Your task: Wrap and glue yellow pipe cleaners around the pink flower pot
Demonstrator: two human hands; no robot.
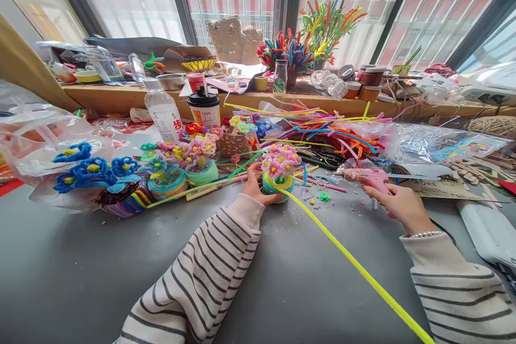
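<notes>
My left hand (256, 185) is wrapped round a small flower pot (276, 187) covered in green and yellow pipe cleaner. Pink pipe-cleaner flowers (280, 161) with yellow centres fill its top. From the pot a long yellow pipe cleaner (346, 255) runs down to the lower right. My right hand (405, 207) grips a pink glue gun (374, 178) by its handle, the nozzle pointing left toward the pot but apart from it. A clear glue stick (415, 176) sticks out of the gun's back. Part of the pot is hidden behind my left fingers.
Finished-looking flower pots (167, 183) stand at the left, one with blue flowers (91, 166). Behind them are a plastic bottle (161, 110) and a lidded cup (203, 110). A heap of pipe cleaners (334, 134) lies at the back, scissors (324, 158) before it. Crowded ledge beyond.
</notes>
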